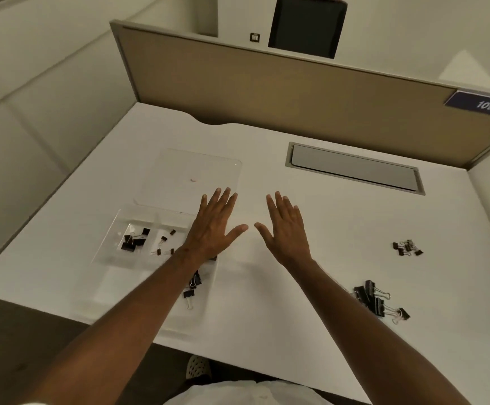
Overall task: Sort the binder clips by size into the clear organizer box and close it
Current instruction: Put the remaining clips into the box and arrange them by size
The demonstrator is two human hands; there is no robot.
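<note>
Both hands hover flat above the white counter [296,258], palms down and fingers spread: the left hand [214,226] over the right edge of the clear organizer box [115,238], the right hand [286,229] just beside it over bare surface, and neither grip has anything in it. The box sits at the person's left with its lid [191,176] swung open and lying flat behind it, which leaves the compartments free to drop into. One compartment holds mid-sized black clips [134,239], the next a few tiny clips [164,241], and a nearer compartment, partly hidden under the left forearm, has some larger ones [192,285], so the sorting looks well begun. Two loose heaps lie well apart on the right: a cluster of small clips [407,247] farther off and a heap of big clips [376,299] close to the counter's front edge, both within the right hand's reach. I'd guess the spread hands mark a pause between pickups. The lid can only come down once those heaps are cleared.
</note>
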